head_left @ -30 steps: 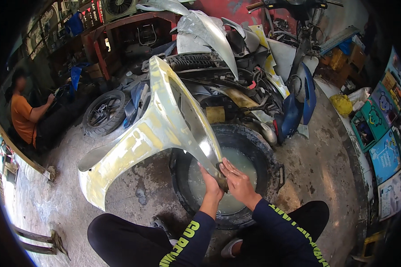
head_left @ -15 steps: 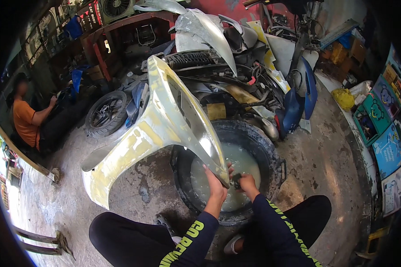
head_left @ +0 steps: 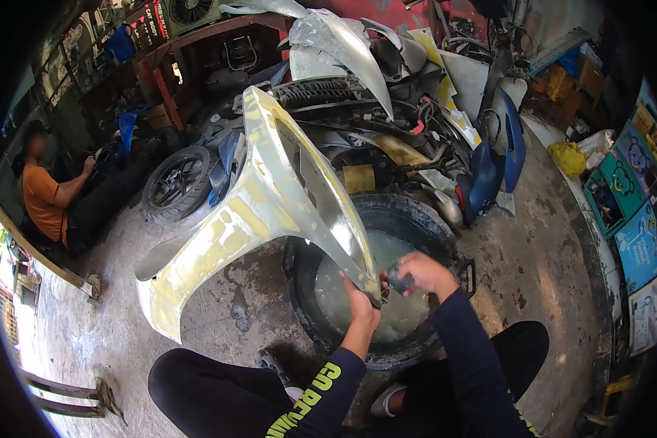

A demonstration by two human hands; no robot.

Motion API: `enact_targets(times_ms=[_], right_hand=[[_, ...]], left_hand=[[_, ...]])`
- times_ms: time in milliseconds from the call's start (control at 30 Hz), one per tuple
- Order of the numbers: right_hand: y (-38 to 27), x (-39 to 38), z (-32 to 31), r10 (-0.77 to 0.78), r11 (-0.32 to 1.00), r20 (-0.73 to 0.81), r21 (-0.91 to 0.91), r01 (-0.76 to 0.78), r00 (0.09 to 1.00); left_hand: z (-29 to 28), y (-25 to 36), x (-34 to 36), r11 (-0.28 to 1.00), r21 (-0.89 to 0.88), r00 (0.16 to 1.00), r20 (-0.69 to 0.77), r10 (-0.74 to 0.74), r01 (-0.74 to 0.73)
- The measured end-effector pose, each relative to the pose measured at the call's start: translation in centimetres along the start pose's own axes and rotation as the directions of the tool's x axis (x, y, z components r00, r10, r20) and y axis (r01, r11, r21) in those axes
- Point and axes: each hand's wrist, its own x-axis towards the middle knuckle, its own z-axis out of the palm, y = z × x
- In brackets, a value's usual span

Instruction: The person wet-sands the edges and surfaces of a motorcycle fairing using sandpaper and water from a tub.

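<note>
A large motorcycle body panel (head_left: 248,212), patchy in yellow, white and grey, slants over a black tub (head_left: 297,292) of cloudy water (head_left: 336,281). My left hand (head_left: 360,310) is closed around the panel's narrow lower end, its thumb on the near side. Just to the right, my right hand (head_left: 426,275) pinches a small dark grey pad (head_left: 399,279), which looks like folded sandpaper. The pad is by the panel's edge; I cannot tell whether they touch.
Beyond the tub lies a heap of motorcycle parts, with a blue fairing (head_left: 483,175) and a wheel (head_left: 175,184). At the far left a person in an orange shirt (head_left: 42,197) sits working. Painted boxes (head_left: 624,190) line the right side. A wooden stool (head_left: 66,398) stands lower left.
My right hand has risen and moved a little right with the dark pad, from lower over the water to beside the panel's edge. My left hand keeps its hold, slightly lower.
</note>
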Motion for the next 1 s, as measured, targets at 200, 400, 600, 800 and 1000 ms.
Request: enact_targets(times_ms=[200,400,600,800,1000], right_hand=[[-10.5,-6.8,5.7,-0.22,0.843,-0.034,-0.51,0.172,0.975],[-8.6,-6.4,8.4,-0.725,0.383,0.178,-0.7,0.603,0.666],[-4.2,-4.0,5.6,-0.695,0.653,-0.146,-0.537,0.534,0.704],[5.5,2.7,0.0,-0.342,0.931,-0.522,-0.079,0.355,0.781],[16.5,8.3,0.8,0.033,0.976,-0.388,-0.188,-0.114,0.921]], left_hand=[[1.6,0.5,-0.7,1.0,-0.021,0.993,-0.118,-0.017,0.015],[2.8,1.7,-1.2,0.973,-0.064,0.973,-0.083,0.215,-0.221],[2.1,2.4,-0.5,0.964,-0.083,0.965,-0.09,0.245,-0.252],[2.1,2.7,0.1,0.973,-0.129,0.965,-0.206,0.162,-0.191],[1.1,2.9,-0.4,0.968,-0.031,0.944,-0.231,0.235,-0.249]])
